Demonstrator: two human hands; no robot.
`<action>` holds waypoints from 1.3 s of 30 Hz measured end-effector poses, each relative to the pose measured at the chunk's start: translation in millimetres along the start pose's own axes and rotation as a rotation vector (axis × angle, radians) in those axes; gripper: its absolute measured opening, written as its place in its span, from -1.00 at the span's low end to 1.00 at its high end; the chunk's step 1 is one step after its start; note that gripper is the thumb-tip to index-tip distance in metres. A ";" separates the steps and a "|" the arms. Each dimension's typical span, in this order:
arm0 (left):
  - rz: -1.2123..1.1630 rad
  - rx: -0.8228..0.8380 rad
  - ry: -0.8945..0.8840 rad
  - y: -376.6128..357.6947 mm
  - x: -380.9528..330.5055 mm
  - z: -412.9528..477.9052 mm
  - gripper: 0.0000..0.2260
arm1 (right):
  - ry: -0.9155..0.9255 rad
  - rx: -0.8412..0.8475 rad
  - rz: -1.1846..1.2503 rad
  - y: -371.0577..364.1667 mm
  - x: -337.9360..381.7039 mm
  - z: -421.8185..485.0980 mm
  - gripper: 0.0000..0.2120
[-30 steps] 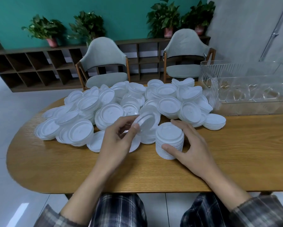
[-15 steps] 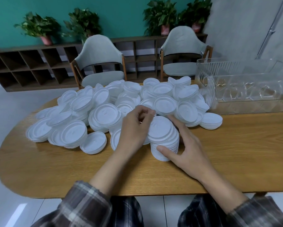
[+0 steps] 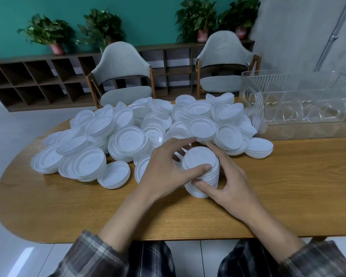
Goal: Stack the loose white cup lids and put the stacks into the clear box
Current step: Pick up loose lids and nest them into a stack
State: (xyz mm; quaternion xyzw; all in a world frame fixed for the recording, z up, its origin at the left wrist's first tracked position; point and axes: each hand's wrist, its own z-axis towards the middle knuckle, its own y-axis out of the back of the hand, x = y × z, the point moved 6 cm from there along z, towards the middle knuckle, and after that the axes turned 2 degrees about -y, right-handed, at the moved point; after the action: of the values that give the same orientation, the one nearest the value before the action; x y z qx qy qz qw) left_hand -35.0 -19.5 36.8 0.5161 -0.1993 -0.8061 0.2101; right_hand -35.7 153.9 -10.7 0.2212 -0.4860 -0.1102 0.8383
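Grained wood table (image 3: 288, 176); left hand (image 3: 164, 166), right hand (image 3: 232, 182) clasp ribbed white lid stack (image 3: 200, 158)

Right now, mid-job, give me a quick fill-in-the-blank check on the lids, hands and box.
1. The left hand and right hand both hold the ___ of lids.
2. The clear box stands to the ___ of the loose pile.
3. Behind the table stand ___ chairs.
Missing: stack; right; two.
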 end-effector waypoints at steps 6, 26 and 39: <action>-0.001 0.039 0.032 1.8 -0.4 -1.3 -0.41 | -0.001 0.006 0.000 1.3 0.3 -1.0 -0.15; 0.589 0.086 -0.201 6.1 39.4 -9.6 -0.55 | -0.032 -0.161 -0.078 11.6 -6.1 -2.9 -0.29; 0.742 0.026 -0.021 4.2 32.9 9.2 -0.52 | -0.043 -0.145 -0.060 11.4 -6.9 -1.8 -0.29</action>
State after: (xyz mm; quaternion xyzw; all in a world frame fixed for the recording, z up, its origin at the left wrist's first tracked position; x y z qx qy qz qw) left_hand -55.4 -39.9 18.0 0.4032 -0.3852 -0.6777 0.4794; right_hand -38.0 167.2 -11.4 0.1721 -0.4877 -0.1748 0.8378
